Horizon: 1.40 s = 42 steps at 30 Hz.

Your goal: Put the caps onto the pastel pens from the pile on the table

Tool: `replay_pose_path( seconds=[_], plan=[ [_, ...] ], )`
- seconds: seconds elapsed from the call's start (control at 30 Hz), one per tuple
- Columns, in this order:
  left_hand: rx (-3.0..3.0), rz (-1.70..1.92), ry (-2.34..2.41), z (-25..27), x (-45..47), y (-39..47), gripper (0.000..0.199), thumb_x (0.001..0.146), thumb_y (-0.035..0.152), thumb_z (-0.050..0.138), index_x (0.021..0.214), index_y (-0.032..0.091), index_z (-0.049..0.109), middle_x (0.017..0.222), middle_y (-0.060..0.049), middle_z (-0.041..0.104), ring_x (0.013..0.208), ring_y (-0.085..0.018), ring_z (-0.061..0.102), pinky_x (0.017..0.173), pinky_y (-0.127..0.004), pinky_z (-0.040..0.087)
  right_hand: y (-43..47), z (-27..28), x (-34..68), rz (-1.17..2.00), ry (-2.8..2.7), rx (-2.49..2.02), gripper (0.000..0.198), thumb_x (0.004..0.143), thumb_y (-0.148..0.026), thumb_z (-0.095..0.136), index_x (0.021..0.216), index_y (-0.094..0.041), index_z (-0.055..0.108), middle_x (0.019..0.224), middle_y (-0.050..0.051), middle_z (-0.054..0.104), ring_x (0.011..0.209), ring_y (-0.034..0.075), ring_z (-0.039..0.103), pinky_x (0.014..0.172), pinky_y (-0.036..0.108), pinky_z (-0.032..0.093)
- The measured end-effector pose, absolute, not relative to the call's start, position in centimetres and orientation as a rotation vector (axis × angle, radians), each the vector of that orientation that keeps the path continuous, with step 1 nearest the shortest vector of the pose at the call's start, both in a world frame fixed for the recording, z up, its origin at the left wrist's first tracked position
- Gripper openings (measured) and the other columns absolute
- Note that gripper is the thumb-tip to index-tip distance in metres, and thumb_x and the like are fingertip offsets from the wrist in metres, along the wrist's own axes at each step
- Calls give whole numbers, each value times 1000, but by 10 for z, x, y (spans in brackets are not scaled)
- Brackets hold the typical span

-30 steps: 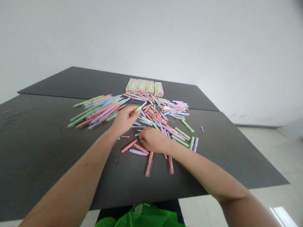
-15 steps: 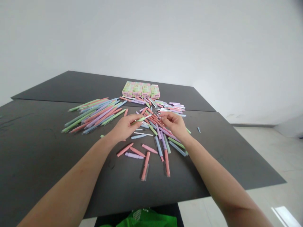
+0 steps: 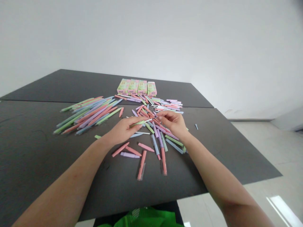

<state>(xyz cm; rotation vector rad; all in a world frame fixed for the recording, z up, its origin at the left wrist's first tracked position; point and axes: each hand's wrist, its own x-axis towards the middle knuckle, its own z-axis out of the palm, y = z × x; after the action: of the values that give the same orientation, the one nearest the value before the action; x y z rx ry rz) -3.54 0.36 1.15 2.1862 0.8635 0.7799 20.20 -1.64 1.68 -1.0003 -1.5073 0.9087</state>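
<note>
My left hand (image 3: pixel 121 129) is closed around a light green pen barrel (image 3: pixel 140 122), held just above the table. A white pen refill (image 3: pixel 148 120) sticks out of the barrel's right end, its thin dark tip pointing to the right. At that tip, my right hand (image 3: pixel 172 123) has its thumb and forefinger pinched together. Whatever is between those fingertips is too small to make out. Beneath both hands lies a loose heap of pink, purple, blue and green pen parts (image 3: pixel 156 130).
Long assembled-looking pens (image 3: pixel 91 116) are piled at left. Several pink, green and yellow boxes (image 3: pixel 133 86) stand behind the heap. White-ended pen parts (image 3: pixel 171 106) lie at right rear. Pink barrels (image 3: pixel 142 165) lie near the front, and a small blue tip (image 3: pixel 196 126) sits apart at right.
My right fingertips have closed in on the refill's dark tip, where a small gap showed before. The whole view has shifted slightly, so the table things appear further left.
</note>
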Motion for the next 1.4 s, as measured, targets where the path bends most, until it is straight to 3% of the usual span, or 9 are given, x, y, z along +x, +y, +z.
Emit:
replay_pose_path(
  seconds=[0.7,1.17,1.4],
  plan=[
    [2229,759,844,9,-37,6,39,93,28,48,130,22,60,125,-4,67,113,-22,61,99,-32,44,-17,14,202,917,-1564,-996,20,79,-36,70,90,-20,73,87,4,73,80,17,67,77,32,52],
    [2263,725,840,7,-35,6,39,92,27,48,129,23,61,126,-4,66,115,-21,61,100,-31,44,-20,13,202,793,-1746,-1069,15,81,-24,64,93,-17,73,86,5,71,74,15,62,68,28,48],
    [2287,722,837,4,-35,6,38,92,28,49,127,23,63,125,-4,67,115,-21,61,102,-31,44,-20,8,196,874,-1718,-1049,16,80,-23,66,93,-16,68,83,5,70,70,13,62,64,26,47]
  ],
)
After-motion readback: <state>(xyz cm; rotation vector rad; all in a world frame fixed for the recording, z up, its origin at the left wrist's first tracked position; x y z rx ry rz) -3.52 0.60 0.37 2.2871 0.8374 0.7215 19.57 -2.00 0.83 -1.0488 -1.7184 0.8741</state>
